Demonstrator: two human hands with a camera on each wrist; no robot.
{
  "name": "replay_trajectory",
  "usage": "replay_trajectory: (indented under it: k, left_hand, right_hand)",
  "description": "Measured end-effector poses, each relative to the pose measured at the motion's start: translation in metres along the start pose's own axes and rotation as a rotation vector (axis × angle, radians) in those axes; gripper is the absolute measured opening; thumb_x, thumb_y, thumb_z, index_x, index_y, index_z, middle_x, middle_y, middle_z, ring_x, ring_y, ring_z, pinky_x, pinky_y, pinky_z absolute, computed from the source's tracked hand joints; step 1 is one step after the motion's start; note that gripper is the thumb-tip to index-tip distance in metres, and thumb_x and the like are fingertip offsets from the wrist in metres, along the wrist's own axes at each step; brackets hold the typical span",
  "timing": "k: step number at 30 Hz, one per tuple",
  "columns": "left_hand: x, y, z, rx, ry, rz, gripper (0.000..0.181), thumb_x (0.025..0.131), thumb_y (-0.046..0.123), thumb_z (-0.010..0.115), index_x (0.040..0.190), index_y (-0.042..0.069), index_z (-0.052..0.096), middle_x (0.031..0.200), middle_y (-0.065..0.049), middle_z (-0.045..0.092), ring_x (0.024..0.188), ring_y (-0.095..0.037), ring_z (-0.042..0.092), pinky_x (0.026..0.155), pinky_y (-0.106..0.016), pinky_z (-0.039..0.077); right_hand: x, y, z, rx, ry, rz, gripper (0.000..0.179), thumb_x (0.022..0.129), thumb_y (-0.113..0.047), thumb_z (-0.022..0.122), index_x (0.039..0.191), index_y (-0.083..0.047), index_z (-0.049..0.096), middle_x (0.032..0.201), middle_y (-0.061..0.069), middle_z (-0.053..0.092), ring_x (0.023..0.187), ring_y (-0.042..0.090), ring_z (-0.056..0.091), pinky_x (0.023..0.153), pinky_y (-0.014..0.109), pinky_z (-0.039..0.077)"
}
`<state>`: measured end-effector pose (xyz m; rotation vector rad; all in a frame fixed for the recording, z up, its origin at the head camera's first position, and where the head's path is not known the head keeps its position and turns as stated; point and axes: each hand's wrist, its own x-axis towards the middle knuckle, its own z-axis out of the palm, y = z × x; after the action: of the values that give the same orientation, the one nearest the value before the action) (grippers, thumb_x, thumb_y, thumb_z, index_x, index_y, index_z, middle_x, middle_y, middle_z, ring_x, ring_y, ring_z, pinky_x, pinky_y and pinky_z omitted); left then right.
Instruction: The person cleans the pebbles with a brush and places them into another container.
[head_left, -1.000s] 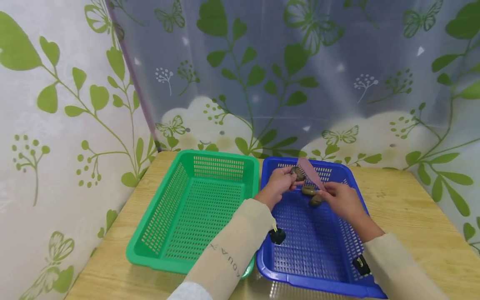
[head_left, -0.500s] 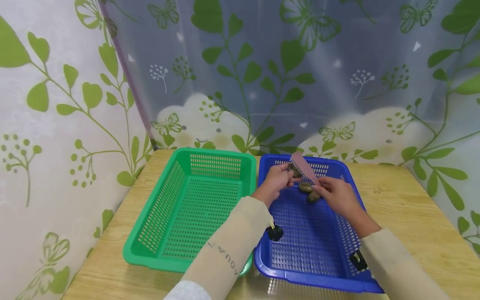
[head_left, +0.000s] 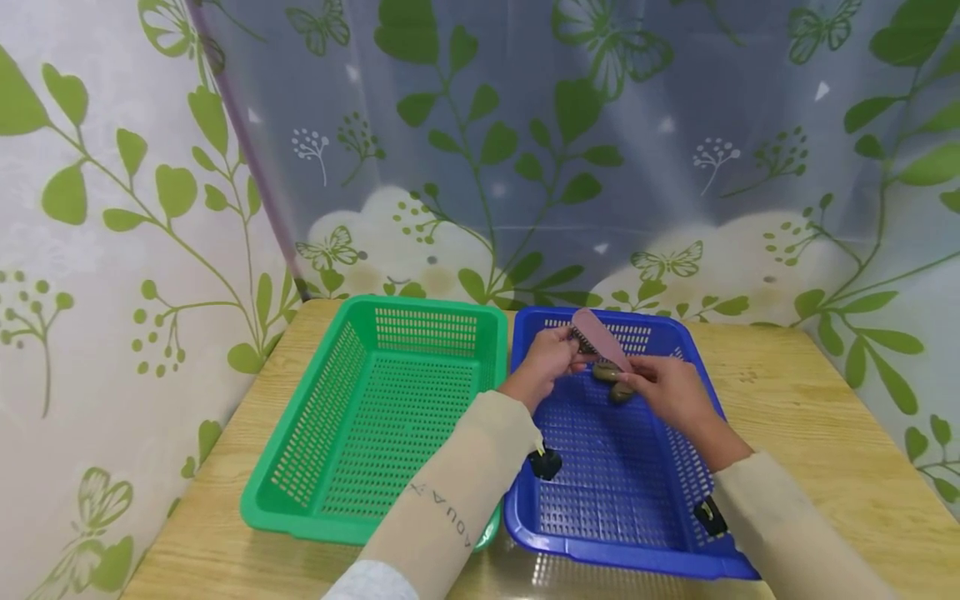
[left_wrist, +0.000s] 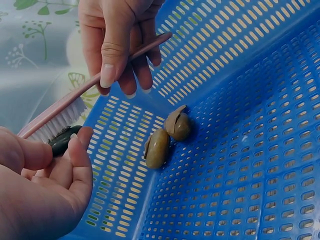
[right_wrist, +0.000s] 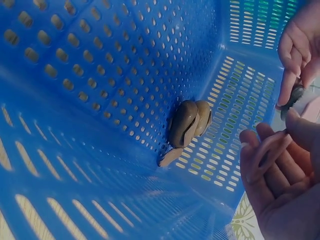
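Note:
My left hand (head_left: 551,358) pinches a dark, oval, shell-like piece (left_wrist: 64,140) between thumb and fingers, over the far end of the blue basket (head_left: 637,560). My right hand (head_left: 667,387) grips the handle of a pink brush (left_wrist: 65,105). White bristles face down onto the piece and press against its upper side. Two olive-brown, snail-like pieces lie together inside the blue basket: a longer one (left_wrist: 158,148) and a rounder one (left_wrist: 179,125), each with a brown flap. In the head view, the brush head partly hides the held piece.
Left of the blue basket stands a green basket (head_left: 295,408) with slotted walls. Both baskets sit on a wooden table (head_left: 795,450). Behind hangs a leaf-patterned curtain (head_left: 480,167). Small black attachments (head_left: 545,464) hang below both sleeves.
The brush head has shifted slightly down and left over the held piece, covering more of it. The two pieces in the basket stay put; the head view has shifted slightly.

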<state>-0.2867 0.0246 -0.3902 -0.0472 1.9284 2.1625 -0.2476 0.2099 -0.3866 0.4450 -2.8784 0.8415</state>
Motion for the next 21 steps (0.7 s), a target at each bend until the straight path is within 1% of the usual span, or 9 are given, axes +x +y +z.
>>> replay_trajectory:
  k: [3,4,6,9,11,13,15,17,21]
  left_hand:
    - [-0.0004,0.0008,-0.0013,0.013,0.003,-0.002,0.038,0.1,0.0,0.042,0.136,0.004,0.056,0.11,-0.017,0.07,0.07,-0.011,0.063,0.067,-0.023,0.053]
    - [-0.0006,0.0011,-0.0015,0.016,0.004,-0.003,0.039,0.1,0.0,0.042,0.137,0.004,0.055,0.11,-0.016,0.071,0.069,-0.01,0.062,0.063,-0.021,0.051]
    - [-0.0006,0.0017,-0.0016,0.019,0.007,-0.006,0.038,0.101,0.002,0.043,0.138,0.004,0.054,0.11,-0.016,0.071,0.07,-0.01,0.063,0.06,-0.019,0.049]
    - [-0.0004,0.0025,-0.0013,0.012,0.008,-0.014,0.038,0.102,0.003,0.043,0.139,0.004,0.053,0.114,-0.017,0.069,0.084,-0.019,0.069,0.059,-0.018,0.048]
    - [-0.0005,0.003,-0.0011,0.004,0.005,-0.019,0.039,0.102,0.003,0.043,0.14,0.004,0.051,0.119,-0.017,0.067,0.095,-0.022,0.07,0.058,-0.017,0.048]
    - [-0.0006,0.0032,-0.0009,-0.001,-0.001,-0.019,0.04,0.102,0.002,0.043,0.142,0.005,0.048,0.124,-0.016,0.064,0.102,-0.024,0.068,0.057,-0.016,0.047]
    - [-0.0007,0.0032,-0.0007,-0.004,-0.005,-0.018,0.042,0.102,0.002,0.043,0.143,0.005,0.046,0.127,-0.016,0.063,0.103,-0.024,0.068,0.058,-0.016,0.048]
    - [-0.0008,0.0029,-0.0003,0.0,-0.003,-0.014,0.042,0.102,0.001,0.043,0.143,0.004,0.046,0.126,-0.016,0.063,0.102,-0.023,0.068,0.06,-0.017,0.049]
    - [-0.0002,0.0015,0.0003,0.002,0.003,0.0,0.04,0.101,0.0,0.044,0.14,0.003,0.051,0.12,-0.017,0.066,0.1,-0.024,0.069,0.065,-0.021,0.051]
  right_hand:
    - [0.0006,0.0003,-0.0011,-0.022,0.02,0.006,0.032,0.096,-0.018,0.062,0.119,0.004,0.066,0.104,0.02,0.071,0.094,0.035,0.068,0.075,0.049,0.054]
    - [0.0009,0.0,-0.0015,-0.029,0.025,0.008,0.032,0.096,-0.018,0.062,0.119,0.004,0.066,0.104,0.02,0.071,0.095,0.035,0.068,0.075,0.049,0.053]
    - [0.0015,-0.0002,-0.0023,-0.039,0.031,0.014,0.033,0.096,-0.019,0.063,0.119,0.005,0.066,0.104,0.02,0.071,0.095,0.036,0.068,0.075,0.05,0.053]
    - [0.0009,-0.0017,-0.0039,-0.041,0.036,0.032,0.035,0.097,-0.021,0.062,0.12,0.005,0.065,0.106,0.021,0.07,0.096,0.036,0.067,0.076,0.05,0.053]
    - [0.0003,-0.0014,-0.0045,-0.045,0.051,0.048,0.036,0.097,-0.021,0.062,0.12,0.006,0.064,0.107,0.022,0.07,0.095,0.036,0.067,0.075,0.05,0.053]
    - [-0.0004,-0.0009,-0.005,-0.046,0.074,0.068,0.037,0.097,-0.02,0.061,0.122,0.008,0.063,0.109,0.024,0.069,0.095,0.037,0.067,0.075,0.05,0.054]
    - [-0.001,-0.0004,-0.0052,-0.044,0.092,0.079,0.039,0.098,-0.021,0.06,0.123,0.009,0.061,0.111,0.025,0.067,0.095,0.038,0.067,0.076,0.05,0.054]
    - [-0.0014,-0.0002,-0.0049,-0.036,0.102,0.074,0.041,0.098,-0.021,0.06,0.126,0.01,0.059,0.113,0.026,0.066,0.097,0.039,0.066,0.076,0.051,0.054]
    - [-0.0017,-0.0017,-0.0033,-0.006,0.092,0.027,0.042,0.097,-0.021,0.061,0.127,0.008,0.059,0.113,0.025,0.067,0.097,0.038,0.066,0.076,0.05,0.054]
